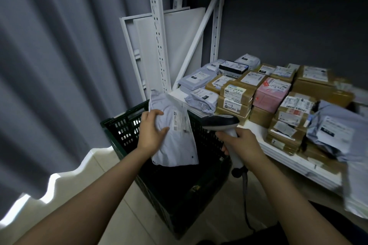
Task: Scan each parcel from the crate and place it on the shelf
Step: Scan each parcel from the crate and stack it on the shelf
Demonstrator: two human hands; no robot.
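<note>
over the crate (123, 131), left hand (151, 131) holds parcel (177, 141) upright, label rightward.

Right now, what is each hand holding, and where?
The left hand grips a grey mailer by its left edge; right hand grips the scanner by its handle.

Your left hand (152, 131) grips a pale grey mailer (175, 135) over the dark crate (127, 125), label side facing right. Your right hand (242, 143) holds the scanner (221, 121) by its handle, head aimed at that label. Beside you, the white shelf (278, 151) carries stacked boxes (235, 95), a pink box (270, 93) and more mailers (199, 79).
</note>
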